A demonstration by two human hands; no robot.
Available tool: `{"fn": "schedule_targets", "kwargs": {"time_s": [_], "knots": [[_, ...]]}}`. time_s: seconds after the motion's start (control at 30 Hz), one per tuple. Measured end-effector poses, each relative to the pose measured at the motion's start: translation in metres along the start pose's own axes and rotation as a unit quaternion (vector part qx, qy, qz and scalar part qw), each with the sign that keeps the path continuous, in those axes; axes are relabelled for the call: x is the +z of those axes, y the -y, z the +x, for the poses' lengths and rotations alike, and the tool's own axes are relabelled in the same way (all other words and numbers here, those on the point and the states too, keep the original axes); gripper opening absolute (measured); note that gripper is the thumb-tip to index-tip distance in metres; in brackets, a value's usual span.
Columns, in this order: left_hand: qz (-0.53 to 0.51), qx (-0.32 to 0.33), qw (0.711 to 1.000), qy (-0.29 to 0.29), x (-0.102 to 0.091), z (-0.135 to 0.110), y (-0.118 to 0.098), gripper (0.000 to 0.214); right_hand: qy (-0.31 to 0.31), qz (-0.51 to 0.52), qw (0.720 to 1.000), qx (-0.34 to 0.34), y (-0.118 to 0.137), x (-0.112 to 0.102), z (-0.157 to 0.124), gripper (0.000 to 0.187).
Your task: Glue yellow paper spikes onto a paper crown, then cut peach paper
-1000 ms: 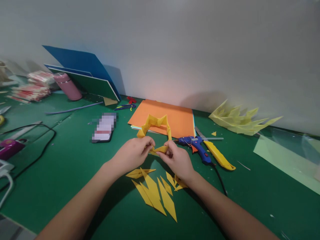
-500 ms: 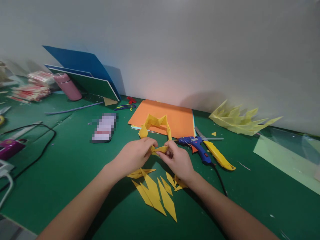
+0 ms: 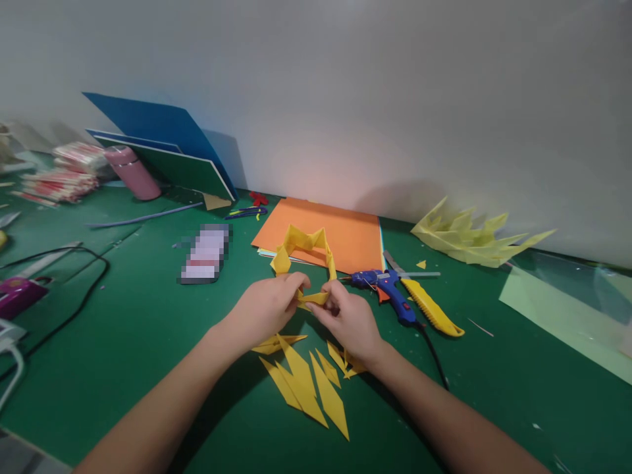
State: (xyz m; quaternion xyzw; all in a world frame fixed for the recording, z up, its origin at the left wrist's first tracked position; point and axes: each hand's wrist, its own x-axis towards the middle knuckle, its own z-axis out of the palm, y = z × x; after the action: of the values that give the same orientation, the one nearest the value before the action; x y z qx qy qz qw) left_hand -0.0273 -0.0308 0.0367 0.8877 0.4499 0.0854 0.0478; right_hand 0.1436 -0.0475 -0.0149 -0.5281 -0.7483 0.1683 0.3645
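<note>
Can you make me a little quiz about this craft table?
1. True or false: the left hand and the right hand both pinch the paper ring.
2. Which tool lies nearest the right hand? A hammer; B glue gun; C paintbrush.
3. Fill in: the loose yellow pieces lie on a ___ mat.

Key: 1 true; 2 B; 3 green.
</note>
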Motion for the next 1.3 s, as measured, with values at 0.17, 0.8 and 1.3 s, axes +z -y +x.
{"fn": "schedule_targets", "kwargs": {"time_s": [0.17,0.8,1.3], "knots": [[0.013,-0.001,1.000,0.014,-0.002,0.000,0.000,0.027,0.011,-0.001,1.000,0.008,0.000,0.001,0.000,0.018],[0.037,-0.010,0.999,0.027,0.000,0.001,0.015,0.030,0.047,0.019,0.999,0.000,0.003,-0.001,-0.001,0.018],[-0.071,0.037,0.997,0.018,-0.036,-0.013,0.015,0.041,-0.076,-0.030,0.995,0.057,-0.014,-0.056,0.008,0.020]]}}
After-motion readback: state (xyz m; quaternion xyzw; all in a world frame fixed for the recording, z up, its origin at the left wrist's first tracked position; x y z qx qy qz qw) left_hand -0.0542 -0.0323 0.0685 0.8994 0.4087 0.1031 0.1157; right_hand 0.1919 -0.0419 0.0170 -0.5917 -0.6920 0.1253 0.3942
